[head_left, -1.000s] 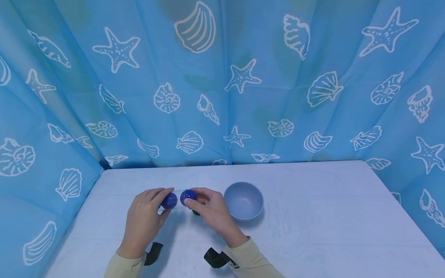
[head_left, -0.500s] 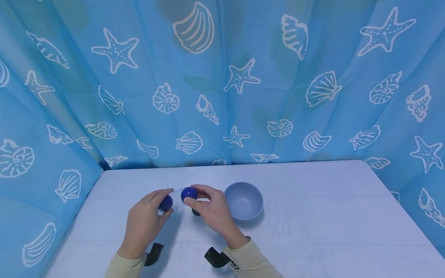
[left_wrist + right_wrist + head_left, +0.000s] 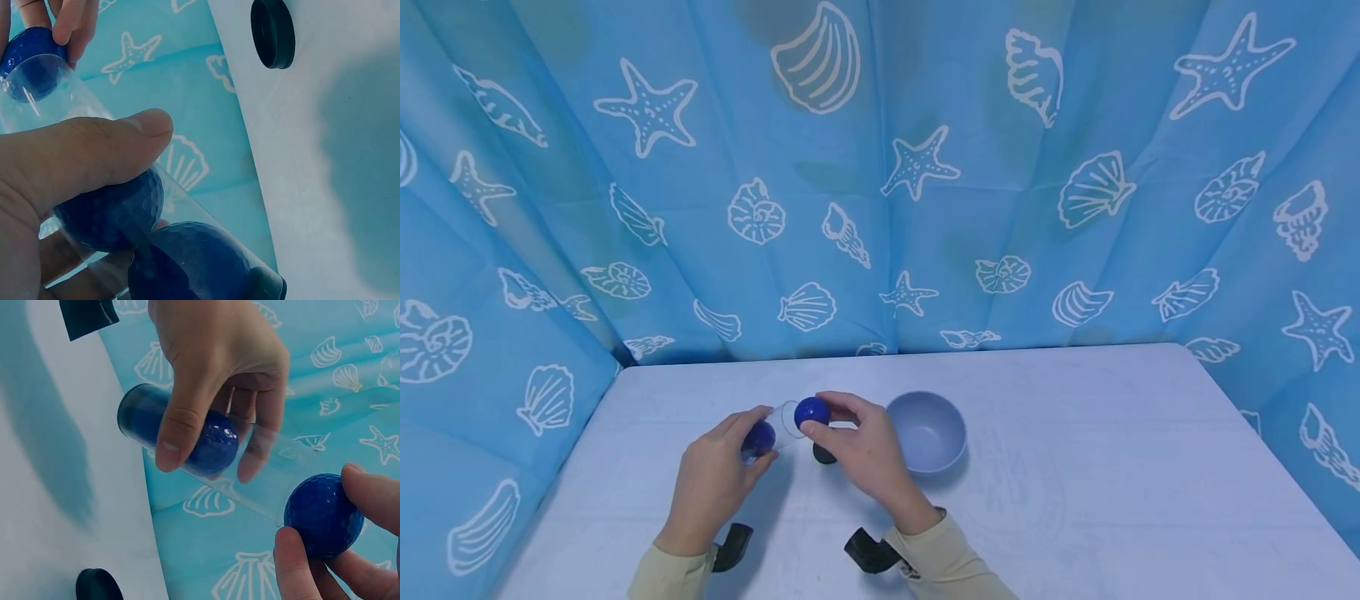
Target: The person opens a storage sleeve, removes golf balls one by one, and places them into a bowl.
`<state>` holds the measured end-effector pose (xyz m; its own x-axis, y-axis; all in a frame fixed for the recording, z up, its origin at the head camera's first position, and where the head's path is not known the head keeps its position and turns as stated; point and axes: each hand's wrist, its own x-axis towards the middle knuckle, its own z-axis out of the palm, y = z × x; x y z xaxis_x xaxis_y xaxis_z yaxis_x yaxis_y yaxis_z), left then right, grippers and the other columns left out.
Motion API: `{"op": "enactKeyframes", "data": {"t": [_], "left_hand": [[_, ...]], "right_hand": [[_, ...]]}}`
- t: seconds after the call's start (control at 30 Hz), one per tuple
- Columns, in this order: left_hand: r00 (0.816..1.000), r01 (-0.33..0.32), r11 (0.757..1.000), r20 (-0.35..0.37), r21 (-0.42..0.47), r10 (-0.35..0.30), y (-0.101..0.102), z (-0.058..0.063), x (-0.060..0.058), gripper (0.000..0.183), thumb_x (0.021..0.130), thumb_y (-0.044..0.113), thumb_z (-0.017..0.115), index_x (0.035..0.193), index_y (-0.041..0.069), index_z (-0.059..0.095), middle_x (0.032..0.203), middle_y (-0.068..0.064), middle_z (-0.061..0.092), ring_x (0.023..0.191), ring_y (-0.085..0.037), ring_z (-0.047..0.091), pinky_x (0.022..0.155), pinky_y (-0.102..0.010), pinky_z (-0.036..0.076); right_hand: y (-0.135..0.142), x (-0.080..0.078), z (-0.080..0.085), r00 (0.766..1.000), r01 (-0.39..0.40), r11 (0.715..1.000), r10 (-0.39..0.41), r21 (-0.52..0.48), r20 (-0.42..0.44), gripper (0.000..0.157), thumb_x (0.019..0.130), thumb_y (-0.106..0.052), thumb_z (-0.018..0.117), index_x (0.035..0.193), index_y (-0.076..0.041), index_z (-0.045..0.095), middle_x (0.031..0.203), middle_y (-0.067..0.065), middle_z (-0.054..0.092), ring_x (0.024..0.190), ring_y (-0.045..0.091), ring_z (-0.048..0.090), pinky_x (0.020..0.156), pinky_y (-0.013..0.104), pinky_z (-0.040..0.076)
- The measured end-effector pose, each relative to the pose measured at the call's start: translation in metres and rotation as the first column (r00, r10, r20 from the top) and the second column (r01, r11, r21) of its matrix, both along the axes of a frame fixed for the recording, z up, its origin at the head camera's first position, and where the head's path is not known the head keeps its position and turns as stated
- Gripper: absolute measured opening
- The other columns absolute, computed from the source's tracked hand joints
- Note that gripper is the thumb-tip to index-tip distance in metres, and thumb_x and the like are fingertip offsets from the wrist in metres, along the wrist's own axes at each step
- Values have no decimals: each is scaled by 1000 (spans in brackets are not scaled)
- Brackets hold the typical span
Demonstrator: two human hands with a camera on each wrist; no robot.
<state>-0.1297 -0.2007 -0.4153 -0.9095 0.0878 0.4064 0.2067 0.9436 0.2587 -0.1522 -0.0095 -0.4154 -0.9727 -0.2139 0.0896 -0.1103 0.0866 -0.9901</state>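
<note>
Both hands are up over the white table (image 3: 1075, 483), each with a hold of its own. The left hand (image 3: 710, 483) is curled round the clear tube (image 3: 782, 425), thumb on one side and fingers on the other, spread by the tube's width. The right hand (image 3: 867, 450) pinches a blue ball (image 3: 324, 515) between thumb and fingertips, just at the tube's uncapped end; whether ball and rim touch, I cannot tell. Two inner balls (image 3: 200, 253) sit toward the dark end of the tube.

With its dimpled skin, the ball looks hard and fairly light, likely to roll off if let slip; thumb and fingertips across its widest part seem the surest hold. The tube looks thin-walled, smooth and probably a bit slippery, stiff enough for a light grip but perhaps prone to flex or crack if squeezed. Its middle, where the inner balls back the wall, seems best to hold.

A dark cap (image 3: 272, 34) lies on the table, and the bowl (image 3: 928, 437) stands beside the right hand.
</note>
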Motion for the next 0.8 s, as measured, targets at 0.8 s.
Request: {"op": "enactKeyframes", "data": {"t": [0.8], "left_hand": [[998, -20, 999, 68, 46, 17, 0, 2, -1, 60, 72, 14, 93, 123, 0, 66, 117, -21, 70, 106, -39, 68, 93, -53, 54]], "right_hand": [[32, -7, 13, 998, 66, 988, -65, 138, -15, 47, 88, -25, 80, 129, -10, 64, 120, 10, 65, 102, 26, 67, 87, 36, 60]]}}
